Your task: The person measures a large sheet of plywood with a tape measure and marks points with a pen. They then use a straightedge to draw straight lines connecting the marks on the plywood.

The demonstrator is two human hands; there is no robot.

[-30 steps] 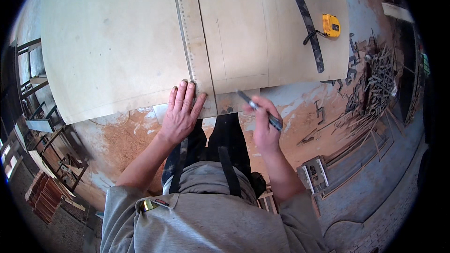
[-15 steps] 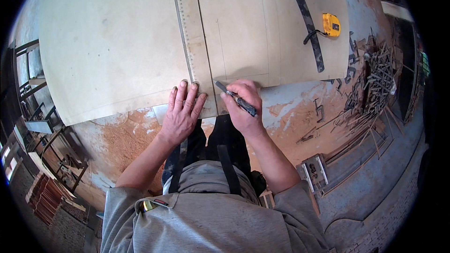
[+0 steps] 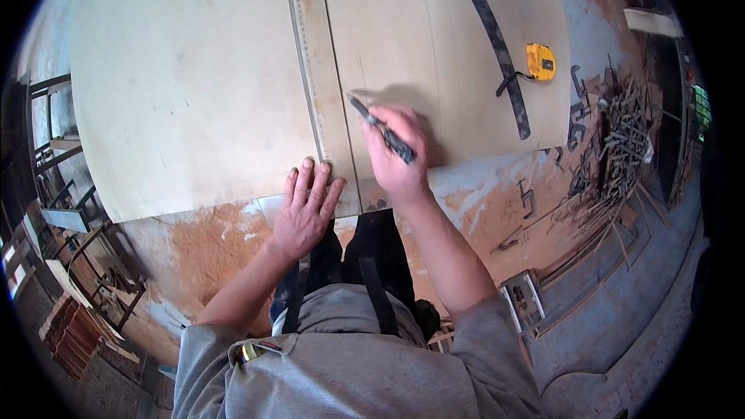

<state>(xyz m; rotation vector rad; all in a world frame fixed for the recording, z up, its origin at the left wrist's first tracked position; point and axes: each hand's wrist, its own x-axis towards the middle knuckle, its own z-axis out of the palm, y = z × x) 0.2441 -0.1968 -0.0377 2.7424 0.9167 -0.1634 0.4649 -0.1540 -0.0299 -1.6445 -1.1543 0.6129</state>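
A large pale sheet point(image 3: 194, 93) lies before me, with thin lines drawn on its right part. Across it runs a long, straight metal ruler point(image 3: 317, 62) with a wider crosspiece at the near edge. My left hand point(image 3: 304, 213) lies with fingers spread on the ruler's near end, pressing against it. My right hand point(image 3: 398, 154) grips a dark utility knife point(image 3: 396, 142), its blade end pointing away from me and to the left. The tip is just right of the ruler's right edge; whether it touches the sheet I cannot tell.
A yellow tape measure point(image 3: 541, 62) and a dark curved-looking strip point(image 3: 493, 27) lie on the sheet's right side. Metal clamps point(image 3: 621, 136) are heaped on the floor at right. A metal frame point(image 3: 66, 217) and stacked reddish pieces point(image 3: 71, 334) stand at left.
My right hand has moved the knife farther from me along the ruler's right edge. The left hand stays on the ruler's near end. The view has shifted slightly.
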